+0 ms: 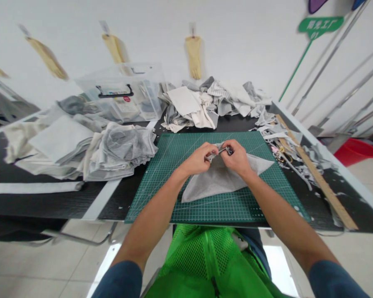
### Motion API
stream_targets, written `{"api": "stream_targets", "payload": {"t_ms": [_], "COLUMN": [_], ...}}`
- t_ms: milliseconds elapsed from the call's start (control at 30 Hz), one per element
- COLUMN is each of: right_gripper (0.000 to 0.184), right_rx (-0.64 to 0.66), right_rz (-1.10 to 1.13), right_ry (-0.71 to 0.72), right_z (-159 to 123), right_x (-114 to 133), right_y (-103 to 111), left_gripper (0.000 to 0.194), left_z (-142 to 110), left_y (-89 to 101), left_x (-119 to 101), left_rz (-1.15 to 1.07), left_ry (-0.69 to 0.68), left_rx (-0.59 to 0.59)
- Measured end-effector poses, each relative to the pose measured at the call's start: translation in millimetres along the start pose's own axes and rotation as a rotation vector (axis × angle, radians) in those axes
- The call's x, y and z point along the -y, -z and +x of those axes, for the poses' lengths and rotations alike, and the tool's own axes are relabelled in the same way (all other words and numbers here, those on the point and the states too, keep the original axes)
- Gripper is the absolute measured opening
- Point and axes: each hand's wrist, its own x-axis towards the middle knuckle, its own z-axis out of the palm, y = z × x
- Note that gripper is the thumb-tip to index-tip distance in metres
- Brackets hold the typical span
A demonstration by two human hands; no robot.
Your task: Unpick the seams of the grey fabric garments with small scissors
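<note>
A piece of grey cloth [217,178] lies on the green cutting mat [161,178], its upper edge raised and bunched between my hands. My left hand [202,158] pinches that edge between thumb and fingers. Close beside it, my right hand [236,157] is closed around a small dark metal tool that looks like a pair of scissors [229,150], its tip against the cloth. The fingers partly hide the tool and the gathered fabric. Both lower corners of the cloth spread out flat on the mat.
Stacks of grey and cream cloth [121,151] lie left, more cloth [189,103] behind. A clear plastic box [121,95] stands at the back. Right are a wooden ruler [323,178], fabric scraps [276,128] and a red bucket [356,152] on the floor. Yellow gloves [193,56] hang on the wall.
</note>
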Motion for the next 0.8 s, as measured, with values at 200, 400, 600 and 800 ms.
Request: {"api": "stream_targets", "payload": {"t_ms": [200,400,600,800], "right_gripper": [0.011,0.013,0.039,0.045], "right_rx": [0.027,-0.012,0.201,0.376], "right_rz": [0.017,0.095,0.132,0.208], "right_ry": [-0.014,0.138,0.227,0.264], "right_z": [-2.0,0.7,-3.8,-6.8], "right_x": [1.5,1.7,0.0,1.8], "right_y": [-1.4,2.4,-1.4,-2.6], "left_gripper": [0.057,0.054,0.062,0.071], "left_z": [-1.1,3.6,5.8,6.4], "left_y": [-2.4,-1.4,-3.8,-8.0], "left_x": [3.8,6.0,4.3,11.8], "left_rz": [0.164,0.149,0.05,0.036], "left_ry": [0.001,0.093,0.188,0.182], "left_rx": [0.103,-0.094,-0.193,-0.227]}}
